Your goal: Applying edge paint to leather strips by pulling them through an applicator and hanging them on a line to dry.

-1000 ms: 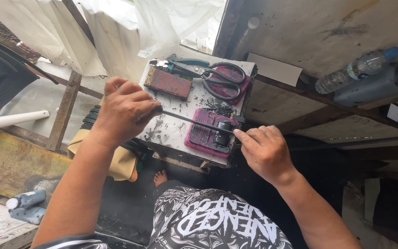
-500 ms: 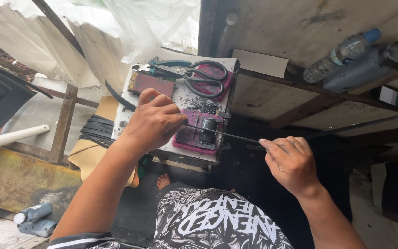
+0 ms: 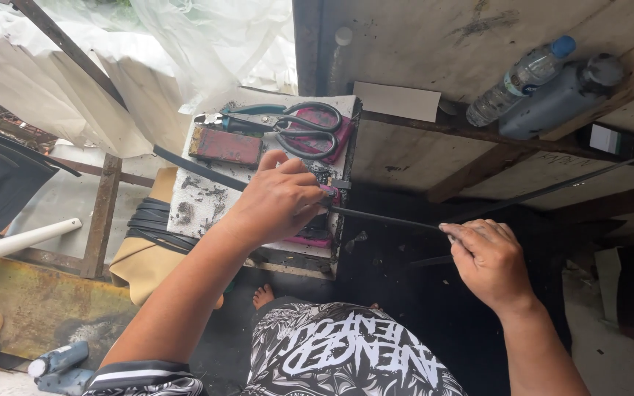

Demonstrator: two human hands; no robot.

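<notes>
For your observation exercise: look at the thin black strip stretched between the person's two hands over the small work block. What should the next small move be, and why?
Probably a further short pull by the right hand, drawing the black strip straight rightward. The left hand presses down where the strip passes over the pink block on the white work block, the strip looks taut between both hands, and more of it lies to the left.

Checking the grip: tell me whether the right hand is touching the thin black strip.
Touching. The head view shows the right hand pinching the thin black strip at its fingertips.
</notes>
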